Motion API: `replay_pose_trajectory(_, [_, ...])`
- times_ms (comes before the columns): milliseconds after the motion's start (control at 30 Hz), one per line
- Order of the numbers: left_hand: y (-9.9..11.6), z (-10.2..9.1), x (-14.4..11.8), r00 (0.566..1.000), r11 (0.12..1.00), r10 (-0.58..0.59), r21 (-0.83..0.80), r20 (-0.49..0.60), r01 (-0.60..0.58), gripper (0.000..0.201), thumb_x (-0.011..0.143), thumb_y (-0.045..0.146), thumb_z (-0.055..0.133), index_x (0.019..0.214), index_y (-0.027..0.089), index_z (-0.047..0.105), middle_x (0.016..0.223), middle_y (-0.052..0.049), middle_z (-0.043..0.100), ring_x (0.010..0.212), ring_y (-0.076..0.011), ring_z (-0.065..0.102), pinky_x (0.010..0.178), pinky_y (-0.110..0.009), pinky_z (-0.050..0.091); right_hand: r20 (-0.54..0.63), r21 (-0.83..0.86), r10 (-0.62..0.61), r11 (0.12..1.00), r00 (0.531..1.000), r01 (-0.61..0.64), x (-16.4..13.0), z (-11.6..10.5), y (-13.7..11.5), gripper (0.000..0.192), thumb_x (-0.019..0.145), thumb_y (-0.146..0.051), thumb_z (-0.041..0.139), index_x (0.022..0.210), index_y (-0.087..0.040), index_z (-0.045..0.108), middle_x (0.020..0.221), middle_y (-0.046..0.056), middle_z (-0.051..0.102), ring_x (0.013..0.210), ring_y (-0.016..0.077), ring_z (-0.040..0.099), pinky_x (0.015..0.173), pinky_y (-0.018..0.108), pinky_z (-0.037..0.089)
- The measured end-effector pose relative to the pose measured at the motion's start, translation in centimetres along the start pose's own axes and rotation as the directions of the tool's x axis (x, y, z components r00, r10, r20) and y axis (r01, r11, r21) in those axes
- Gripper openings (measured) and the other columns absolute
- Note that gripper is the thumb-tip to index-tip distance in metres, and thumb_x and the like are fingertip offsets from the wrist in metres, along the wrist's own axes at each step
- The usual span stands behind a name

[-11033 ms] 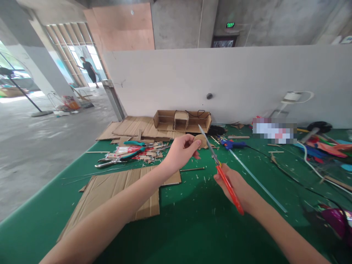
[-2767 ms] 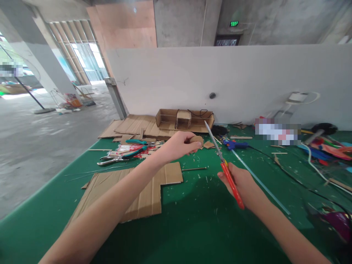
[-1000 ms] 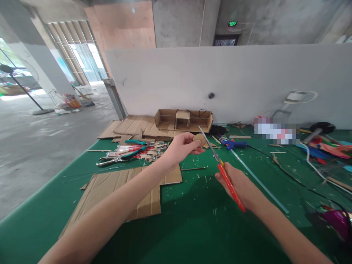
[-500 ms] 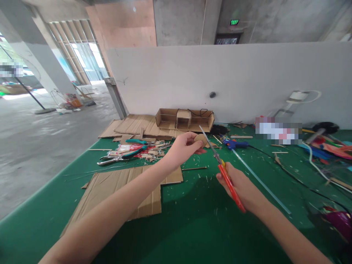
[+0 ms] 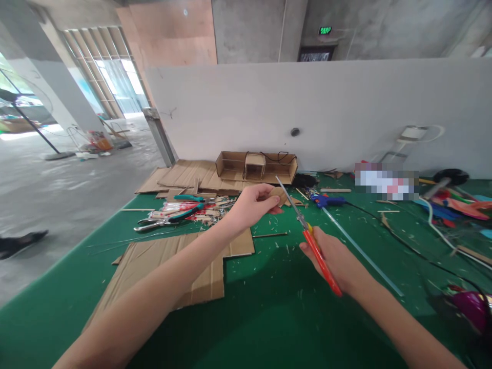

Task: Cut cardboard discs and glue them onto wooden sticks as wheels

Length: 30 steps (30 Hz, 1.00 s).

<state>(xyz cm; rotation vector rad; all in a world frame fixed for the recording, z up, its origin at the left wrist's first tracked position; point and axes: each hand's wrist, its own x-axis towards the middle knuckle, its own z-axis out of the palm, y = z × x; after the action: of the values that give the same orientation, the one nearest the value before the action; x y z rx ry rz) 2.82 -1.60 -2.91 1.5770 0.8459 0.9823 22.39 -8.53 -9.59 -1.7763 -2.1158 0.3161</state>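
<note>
"What lies nearest on the worktop [image 5: 269, 318]?"

"A flat cardboard sheet [image 5: 149, 253] on the left side, its right edge cut in a step."

"And the right hand [image 5: 332, 256]?"

"Its fingers wrap the grips of the red-handled scissors [image 5: 322, 264], which point up and away. How far the blades are parted, I can't tell."

"What is the left hand [image 5: 253, 205] doing?"

"Thumb and fingers pinch a small round cardboard piece [image 5: 277, 195], held up above the worktop. The blades lie along its right edge; whether they touch it is unclear from here."

"How far along would you call it?"

"Well on, I think. The outline that shows looks mostly curved, so the rough shape seems done. With the blades at the rim, I'd judge that the cutting isn't finished. The hidden part of the rim I can't vouch for."

"What is around them?"

"Teal-handled pliers [image 5: 189, 212] to the left, among wooden scraps, and a blue glue gun [image 5: 330, 201] to the right of the pinched piece."

"Farther back?"

"A long cardboard box [image 5: 232, 166], assembled, with a small square compartment [image 5: 255, 166] at its middle. It sits before the white panel [image 5: 230, 113]."
</note>
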Motion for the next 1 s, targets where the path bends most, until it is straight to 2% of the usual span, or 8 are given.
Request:
replay_pose_trajectory(167, [0.1, -0.6, 0.0, 1.000, 0.998, 0.010, 0.069, 0.018, -0.011, 0.009, 0.081, 0.015, 0.053, 0.083, 0.009, 0.060, 0.071, -0.004, 0.063, 0.067, -0.0103, 0.064, 0.068, -0.024, 0.052, -0.021, -0.033, -0.026, 0.999, 0.999, 0.025, 0.1, 0.1, 0.0, 0.029, 0.088, -0.046, 0.036, 0.071, -0.025, 0.026, 0.059, -0.001, 0.050, 0.050, 0.0158, 0.048, 0.049, 0.027, 0.030])
replay_pose_trajectory(333, [0.3, -1.6, 0.1, 0.995, 0.981, 0.066, 0.179, 0.075, -0.079, 0.011, 0.080, 0.018, 0.054, 0.081, 0.010, 0.061, 0.071, -0.003, 0.063, 0.068, -0.0114, 0.065, 0.066, -0.024, 0.050, -0.025, -0.052, -0.021, 0.998, 0.999, 0.020, 0.2, -0.1, 0.0, 0.027, 0.086, -0.043, 0.041, 0.071, -0.024, 0.029, 0.059, -0.001, 0.053, 0.050, 0.0158, 0.052, 0.048, 0.026, 0.030])
replay_pose_trajectory(500, [0.8, -1.9, 0.1, 0.996, 0.965, 0.056, 0.253, 0.074, -0.073, 0.010, 0.079, 0.017, 0.053, 0.080, 0.010, 0.061, 0.069, -0.003, 0.062, 0.066, -0.0109, 0.063, 0.064, -0.023, 0.047, -0.024, -0.054, -0.038, 0.998, 0.999, 0.036, 0.2, -0.2, 0.3, 0.025, 0.087, -0.039, 0.042, 0.071, -0.024, 0.030, 0.059, 0.000, 0.056, 0.052, 0.0158, 0.054, 0.048, 0.026, 0.031])
replay_pose_trajectory(700, [0.9, -2.4, 0.1, 0.993, 0.954, 0.062, 0.287, 0.098, -0.088, 0.010, 0.078, 0.018, 0.054, 0.071, 0.012, 0.058, 0.063, -0.001, 0.057, 0.063, -0.0103, 0.060, 0.059, -0.022, 0.043, -0.041, -0.171, -0.005, 0.985, 0.999, -0.002, 0.3, -0.3, 0.4, 0.032, 0.085, -0.048, 0.041, 0.068, -0.025, 0.027, 0.055, -0.001, 0.053, 0.048, 0.0166, 0.051, 0.045, 0.026, 0.029])
replay_pose_trajectory(833, [1.5, -3.1, -0.1, 0.988, 0.923, 0.094, 0.361, 0.124, -0.134, 0.015, 0.077, 0.022, 0.056, 0.064, 0.015, 0.055, 0.060, -0.001, 0.055, 0.057, -0.0094, 0.054, 0.052, -0.022, 0.037, -0.070, -0.238, -0.026, 0.971, 0.997, 0.008, 0.4, -0.4, 0.1, 0.034, 0.084, -0.052, 0.042, 0.067, -0.025, 0.030, 0.051, 0.000, 0.051, 0.046, 0.0172, 0.050, 0.044, 0.026, 0.027])
replay_pose_trajectory(1000, [2.3, -3.6, -0.5, 0.992, 0.916, 0.070, 0.388, 0.103, -0.105, 0.016, 0.078, 0.023, 0.056, 0.064, 0.015, 0.057, 0.059, -0.002, 0.055, 0.048, -0.0070, 0.045, 0.047, -0.023, 0.032, -0.115, -0.203, -0.024, 0.979, 0.993, 0.000, 0.5, -0.1, 0.5, 0.034, 0.083, -0.053, 0.043, 0.068, -0.025, 0.033, 0.050, -0.001, 0.050, 0.046, 0.0174, 0.049, 0.044, 0.026, 0.026])
